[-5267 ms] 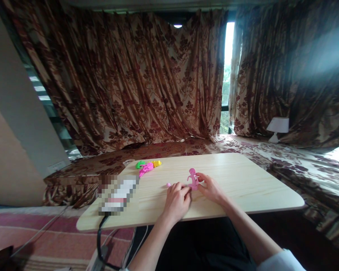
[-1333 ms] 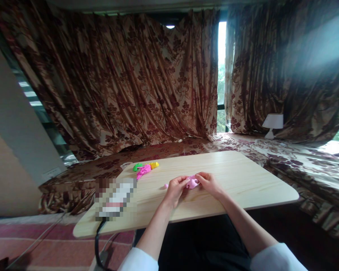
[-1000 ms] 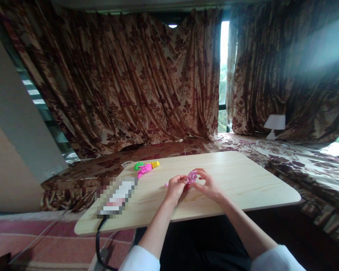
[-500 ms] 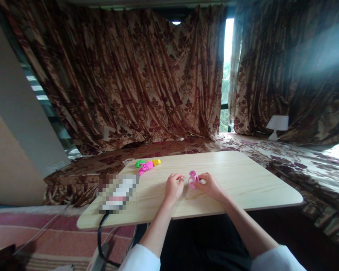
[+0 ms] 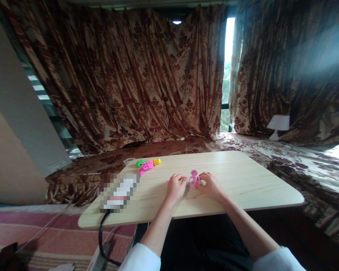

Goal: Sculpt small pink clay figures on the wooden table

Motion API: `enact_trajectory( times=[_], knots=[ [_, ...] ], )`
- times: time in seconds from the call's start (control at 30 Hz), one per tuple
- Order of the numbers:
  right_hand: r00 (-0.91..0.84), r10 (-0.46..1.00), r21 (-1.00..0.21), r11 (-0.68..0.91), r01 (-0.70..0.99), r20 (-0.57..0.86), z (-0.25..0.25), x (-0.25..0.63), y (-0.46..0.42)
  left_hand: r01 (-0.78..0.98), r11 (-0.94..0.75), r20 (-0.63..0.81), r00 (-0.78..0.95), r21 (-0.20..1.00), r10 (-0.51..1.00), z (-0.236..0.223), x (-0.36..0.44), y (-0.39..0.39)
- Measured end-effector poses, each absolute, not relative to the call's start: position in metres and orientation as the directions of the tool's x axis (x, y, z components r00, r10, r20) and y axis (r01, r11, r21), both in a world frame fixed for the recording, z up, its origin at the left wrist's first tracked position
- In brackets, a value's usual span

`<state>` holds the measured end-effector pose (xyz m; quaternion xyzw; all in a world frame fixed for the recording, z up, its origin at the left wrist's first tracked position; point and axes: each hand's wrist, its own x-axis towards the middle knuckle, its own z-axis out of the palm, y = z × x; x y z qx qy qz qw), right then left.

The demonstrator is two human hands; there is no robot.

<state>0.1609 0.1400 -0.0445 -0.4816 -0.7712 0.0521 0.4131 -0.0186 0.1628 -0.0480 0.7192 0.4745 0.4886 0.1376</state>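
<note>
My right hand (image 5: 210, 185) is closed on a pink plastic piece with rounded, curved parts (image 5: 194, 178), just above the table or resting on it. A whitish part shows between its fingers and palm. To the left, my left hand (image 5: 176, 187) has its fingers curled together. A small bit of pink (image 5: 167, 182) pokes out beyond its far left side, and the rest is hidden behind the fingers. The left fingertips point toward the pink piece, with a narrow gap between the two hands.
On the pale wooden table (image 5: 228, 165), a pile of green, pink and yellow plastic toys (image 5: 147, 165) lies at the far left. A blurred-out device (image 5: 121, 194) with a black cable (image 5: 100, 235) lies nearer. A white lamp (image 5: 279, 124) stands on the ledge behind, before patterned curtains (image 5: 124, 82).
A bit of pink now shows beside my left hand, where none was visible before. The pink piece in my right hand has turned slightly. The view has shifted a little.
</note>
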Motion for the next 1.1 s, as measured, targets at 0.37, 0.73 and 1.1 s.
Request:
enact_trajectory(
  times=[0.37, 0.73, 1.1],
  knots=[
    [-0.196, 0.808, -0.596, 0.552, 0.583, 0.556, -0.043, 0.173, 0.138, 0.516, -0.521, 0.583, 0.049, 0.68, 0.811, -0.047, -0.018, 0.163],
    [0.088, 0.835, -0.818, 0.501, 0.283, 0.543, -0.032, 0.168, 0.144, 0.323, -0.576, 0.619, -0.038, 0.751, 0.785, -0.021, 0.002, 0.144],
    [0.028, 0.848, -0.805, 0.491, 0.334, 0.529, -0.035, 0.165, 0.142, 0.289, -0.503, 0.525, 0.004, 0.814, 0.851, -0.028, 0.013, 0.145]
  ],
)
